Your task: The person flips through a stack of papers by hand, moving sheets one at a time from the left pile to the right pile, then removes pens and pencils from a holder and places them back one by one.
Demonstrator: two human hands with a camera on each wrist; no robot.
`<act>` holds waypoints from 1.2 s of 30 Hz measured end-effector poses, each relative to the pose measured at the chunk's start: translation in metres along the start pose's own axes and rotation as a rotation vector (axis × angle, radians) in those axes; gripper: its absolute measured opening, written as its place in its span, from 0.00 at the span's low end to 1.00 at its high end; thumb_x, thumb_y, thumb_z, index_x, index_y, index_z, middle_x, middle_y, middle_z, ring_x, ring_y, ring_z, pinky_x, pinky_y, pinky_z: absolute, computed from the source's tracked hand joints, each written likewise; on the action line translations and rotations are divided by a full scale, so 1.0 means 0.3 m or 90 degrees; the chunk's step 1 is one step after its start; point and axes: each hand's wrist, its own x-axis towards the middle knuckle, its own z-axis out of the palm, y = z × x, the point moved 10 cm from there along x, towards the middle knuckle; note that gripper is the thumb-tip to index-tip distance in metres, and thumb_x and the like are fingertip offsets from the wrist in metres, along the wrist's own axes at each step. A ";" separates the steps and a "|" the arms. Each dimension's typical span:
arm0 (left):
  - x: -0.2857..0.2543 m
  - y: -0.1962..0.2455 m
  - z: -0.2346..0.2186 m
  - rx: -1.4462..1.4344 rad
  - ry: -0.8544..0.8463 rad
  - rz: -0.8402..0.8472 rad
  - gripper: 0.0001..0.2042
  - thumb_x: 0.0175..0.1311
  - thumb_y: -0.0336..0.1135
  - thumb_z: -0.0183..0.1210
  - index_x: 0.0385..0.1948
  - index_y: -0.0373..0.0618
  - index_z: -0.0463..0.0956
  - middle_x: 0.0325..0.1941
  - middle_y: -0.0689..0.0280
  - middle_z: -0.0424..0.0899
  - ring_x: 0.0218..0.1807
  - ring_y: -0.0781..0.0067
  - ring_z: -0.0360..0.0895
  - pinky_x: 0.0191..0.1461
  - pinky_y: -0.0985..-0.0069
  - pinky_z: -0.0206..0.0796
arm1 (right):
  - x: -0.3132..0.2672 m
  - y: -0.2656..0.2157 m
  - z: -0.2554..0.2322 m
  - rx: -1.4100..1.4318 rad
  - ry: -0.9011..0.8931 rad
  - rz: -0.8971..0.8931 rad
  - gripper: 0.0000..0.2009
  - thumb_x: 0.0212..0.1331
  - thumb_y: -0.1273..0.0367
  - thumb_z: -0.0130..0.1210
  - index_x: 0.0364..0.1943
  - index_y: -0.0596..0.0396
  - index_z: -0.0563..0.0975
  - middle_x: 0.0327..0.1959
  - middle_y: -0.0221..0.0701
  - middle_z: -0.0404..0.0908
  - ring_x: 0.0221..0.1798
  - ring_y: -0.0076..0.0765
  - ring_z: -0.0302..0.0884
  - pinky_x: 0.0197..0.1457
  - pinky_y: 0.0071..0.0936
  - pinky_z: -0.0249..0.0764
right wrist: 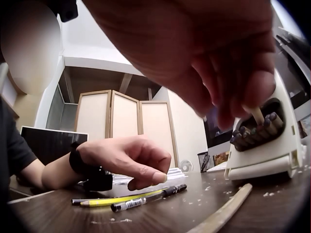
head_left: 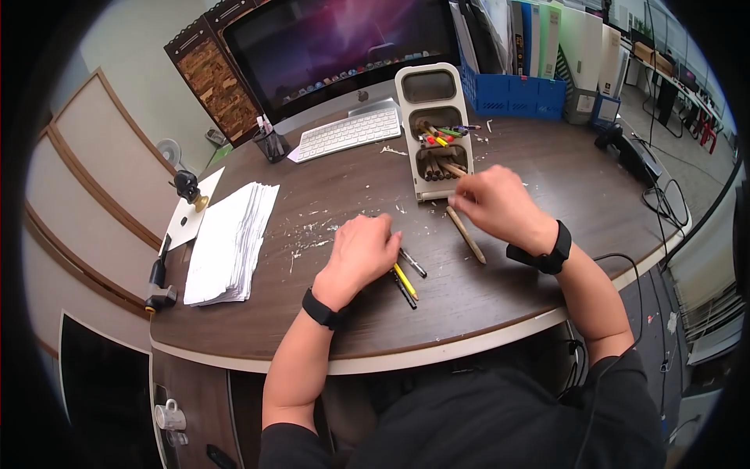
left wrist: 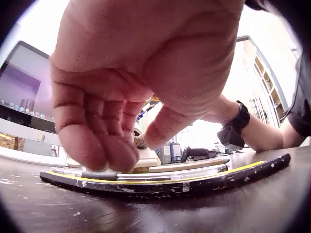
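My left hand (head_left: 361, 254) hovers low over the desk, fingers bent down and thumb apart. Its fingertips (left wrist: 121, 154) come right at a clear-barrelled pen (head_left: 412, 263), which lies beside a yellow pencil (head_left: 405, 281) and a black pencil (head_left: 405, 291). My right hand (head_left: 500, 205) is at the lower compartment of a white organizer (head_left: 433, 190). Between its fingertips it pinches a plain wooden pencil (right wrist: 257, 115), slanting in among several others (right wrist: 245, 138) there. Another wooden pencil (head_left: 466, 234) lies on the desk below that hand.
Coloured pencils (head_left: 441, 137) fill the organizer's middle compartment. Behind stand a keyboard (head_left: 351, 133), a monitor (head_left: 344, 55) and a mesh pen cup (head_left: 271, 145). Stacked paper (head_left: 230, 242) lies left; a blue file crate (head_left: 512, 95) and a telephone (head_left: 629, 152) are at right. White scraps dot the desk.
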 end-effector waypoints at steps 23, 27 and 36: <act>0.007 -0.067 0.057 -0.079 -0.060 -0.070 0.11 0.51 0.31 0.62 0.34 0.32 0.77 0.29 0.49 0.83 0.37 0.49 0.83 0.44 0.61 0.73 | -0.131 -0.237 0.259 0.230 -0.362 -0.203 0.21 0.58 0.70 0.62 0.55 0.63 0.75 0.58 0.43 0.75 0.57 0.50 0.75 0.61 0.41 0.71; 0.011 -0.083 0.059 -0.056 -0.094 -0.087 0.12 0.51 0.30 0.61 0.35 0.31 0.77 0.30 0.48 0.84 0.34 0.53 0.84 0.40 0.63 0.76 | -0.136 -0.248 0.262 0.174 -0.350 -0.247 0.20 0.58 0.69 0.62 0.53 0.63 0.76 0.58 0.43 0.75 0.60 0.51 0.73 0.63 0.41 0.70; -0.018 -0.030 0.095 -0.370 -0.249 -0.145 0.08 0.54 0.25 0.59 0.33 0.31 0.72 0.24 0.61 0.80 0.23 0.72 0.82 0.24 0.73 0.77 | -0.126 -0.200 0.270 0.103 -0.339 -0.178 0.22 0.63 0.61 0.60 0.51 0.67 0.75 0.61 0.47 0.73 0.63 0.55 0.69 0.69 0.42 0.64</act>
